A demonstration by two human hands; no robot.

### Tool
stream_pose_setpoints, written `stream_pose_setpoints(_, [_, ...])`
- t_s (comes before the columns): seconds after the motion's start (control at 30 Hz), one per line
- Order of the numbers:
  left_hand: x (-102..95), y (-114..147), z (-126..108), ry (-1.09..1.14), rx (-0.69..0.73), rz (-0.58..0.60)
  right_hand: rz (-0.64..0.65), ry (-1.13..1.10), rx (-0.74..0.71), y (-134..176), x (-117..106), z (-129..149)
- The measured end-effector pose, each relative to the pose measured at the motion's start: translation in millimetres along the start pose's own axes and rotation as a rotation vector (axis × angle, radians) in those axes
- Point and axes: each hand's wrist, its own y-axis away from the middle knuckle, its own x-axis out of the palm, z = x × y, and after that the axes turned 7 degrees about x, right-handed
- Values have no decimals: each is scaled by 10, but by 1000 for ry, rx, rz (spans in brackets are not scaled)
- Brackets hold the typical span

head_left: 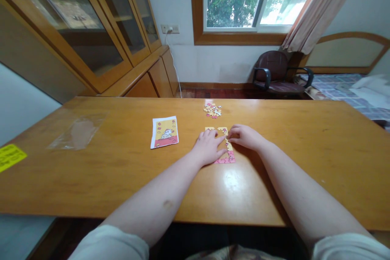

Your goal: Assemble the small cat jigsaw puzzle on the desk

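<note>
A jigsaw puzzle border (231,157) lies on the wooden table, yellow along the top and right side and pink along the bottom. Over its left side rests my left hand (209,146), fingers spread across the frame and covering part of it. My right hand (243,136) is at the upper right edge, with thumb and fingertips pinched together at the border; whatever they hold is too small to make out. Beyond the border sits a pile of loose puzzle pieces (212,110). Left of my hands is a picture sheet (166,132) showing a white animal on yellow and pink.
A clear plastic bag (79,133) and a yellow label (11,157) are on the left of the table (304,130). Behind stand a glass-door cabinet (134,59), an office chair (274,71) and a bed (344,85). A white cable (173,63) hangs from a wall socket.
</note>
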Motion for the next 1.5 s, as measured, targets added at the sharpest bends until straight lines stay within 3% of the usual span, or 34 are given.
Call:
stream_pose_setpoints(0.3, [-28, -8, 9, 29, -9, -9, 2, 88, -17, 30, -42, 85])
stream_pose_setpoints(0.43, [-68, 3, 133, 24, -125, -69, -40, 105, -43, 30, -54, 101])
stream_pose_setpoints(0.6, [-51, 10, 346, 16, -256, -46, -13, 277, -90, 7, -28, 99])
stream_pose_setpoints(0.9, [-28, -5, 409, 25, -225, -77, -13, 317, -18, 22, -12, 143])
stream_pose_setpoints(0.97, [-55, 4, 396, 42, -233, -100, -93, 313, 38, 36, -65, 100])
stream_pose_setpoints(1.07, [-77, 8, 390, 76, -245, -111, -242, 359, 236, 64, -182, -46])
stream_pose_setpoints(1.2, [-37, -15, 418, 134, -238, -130, -255, 436, 400, 85, -274, -276])
stream_pose_setpoints(1.43, [41, -53, 496, 274, -294, -252, -65, 222, 149, 37, -151, -348])
stream_pose_setpoints(1.5, [35, -53, 503, 293, -306, -284, -46, 211, 136, 20, -123, -329])
